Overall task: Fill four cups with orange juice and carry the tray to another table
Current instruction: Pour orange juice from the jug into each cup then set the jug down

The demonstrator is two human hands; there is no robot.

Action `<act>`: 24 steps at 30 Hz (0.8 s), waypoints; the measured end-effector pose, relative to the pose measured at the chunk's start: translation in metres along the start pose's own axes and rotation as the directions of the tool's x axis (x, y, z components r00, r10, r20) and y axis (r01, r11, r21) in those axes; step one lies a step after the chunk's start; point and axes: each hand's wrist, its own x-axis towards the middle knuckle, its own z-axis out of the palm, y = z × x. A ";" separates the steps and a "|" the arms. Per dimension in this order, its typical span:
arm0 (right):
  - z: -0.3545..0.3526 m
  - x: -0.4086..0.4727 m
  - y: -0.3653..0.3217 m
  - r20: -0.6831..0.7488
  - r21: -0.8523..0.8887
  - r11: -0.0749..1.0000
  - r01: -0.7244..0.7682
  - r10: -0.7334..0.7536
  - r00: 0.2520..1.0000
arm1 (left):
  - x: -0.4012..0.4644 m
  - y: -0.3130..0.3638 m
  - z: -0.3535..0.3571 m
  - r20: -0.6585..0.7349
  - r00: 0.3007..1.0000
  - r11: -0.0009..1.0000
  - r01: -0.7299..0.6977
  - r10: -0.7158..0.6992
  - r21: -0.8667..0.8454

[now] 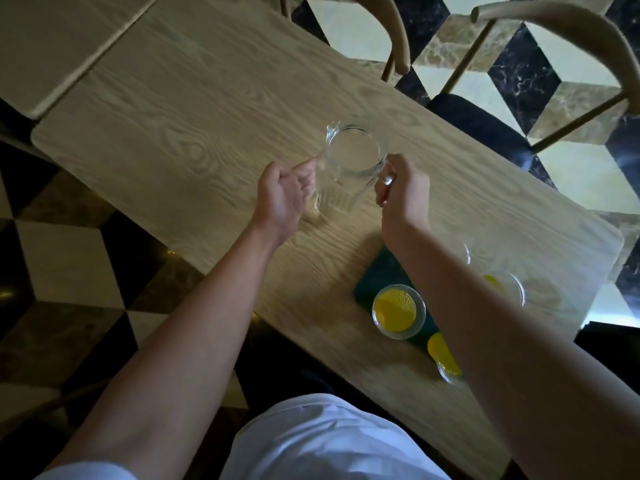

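Table [173, 109] bare left of jug [349, 157] (empty); cups [398, 311] crowd tray [381, 271] near-right.

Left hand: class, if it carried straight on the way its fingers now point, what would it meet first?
Most likely the side of the clear glass jug. The left hand is open with its fingertips at or almost at the glass; whether they already touch cannot be told from this view.
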 end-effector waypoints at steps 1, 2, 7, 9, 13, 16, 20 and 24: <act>0.000 0.000 0.003 0.001 0.006 1.000 0.018 -0.018 1.000 | 0.002 -0.001 -0.001 0.006 1.000 1.000 0.008 -0.008 -0.018; 0.001 0.000 0.005 0.001 0.003 0.999 0.038 -0.038 0.999 | 0.004 -0.002 -0.004 -0.008 1.000 0.998 0.011 -0.011 -0.055; 0.005 0.002 0.008 0.005 -0.018 0.998 0.059 -0.059 0.998 | 0.004 0.002 -0.002 -0.088 0.996 0.986 0.016 -0.031 -0.167; 0.006 0.003 0.012 0.021 -0.005 0.997 0.081 -0.081 0.997 | 0.004 0.002 -0.004 -0.101 0.995 0.992 0.010 -0.022 -0.126; 0.007 0.005 0.018 0.044 -0.010 0.994 0.110 -0.109 0.993 | 0.007 -0.004 -0.009 -0.126 0.992 0.993 -0.015 0.000 -0.116; 0.007 0.009 0.016 0.065 -0.031 0.995 0.093 -0.091 0.994 | 0.005 -0.006 -0.007 -0.140 0.990 0.997 -0.033 0.023 -0.067; 0.007 0.011 0.015 0.061 -0.073 0.993 0.091 -0.087 0.994 | 0.009 -0.011 -0.011 -0.141 0.989 0.999 -0.043 0.039 -0.029; 0.007 0.010 0.014 0.060 -0.102 0.991 0.090 -0.084 0.995 | 0.017 -0.010 -0.013 -0.114 0.993 0.994 -0.015 0.027 0.108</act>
